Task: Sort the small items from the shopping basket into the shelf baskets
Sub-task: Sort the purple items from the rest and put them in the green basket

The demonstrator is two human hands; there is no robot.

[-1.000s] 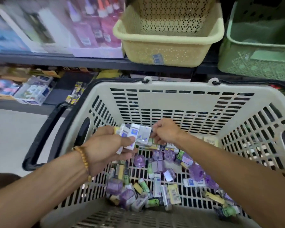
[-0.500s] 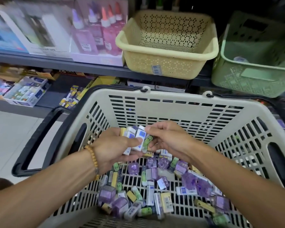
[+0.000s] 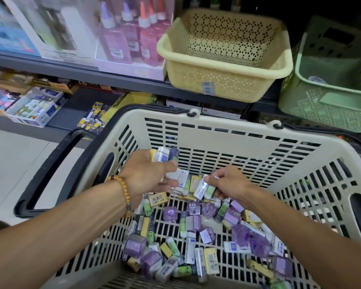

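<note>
A beige shopping basket with black handles fills the lower view. Its floor holds several small packs: purple, white, yellow and green. My left hand hovers inside the basket and grips a stack of small white and yellow packs. My right hand is lower, to the right, pinching a white pack just above the pile. On the shelf behind stand a yellow basket and a green basket.
Pink and purple glue bottles in a box stand left of the yellow basket. A lower shelf at the left holds boxes of small goods. Pale floor tiles lie left of the shopping basket.
My hands have come apart. The right hand dropped toward the pile and now pinches a white pack. The left hand keeps its stack. The view tilted up toward the shelf baskets.
</note>
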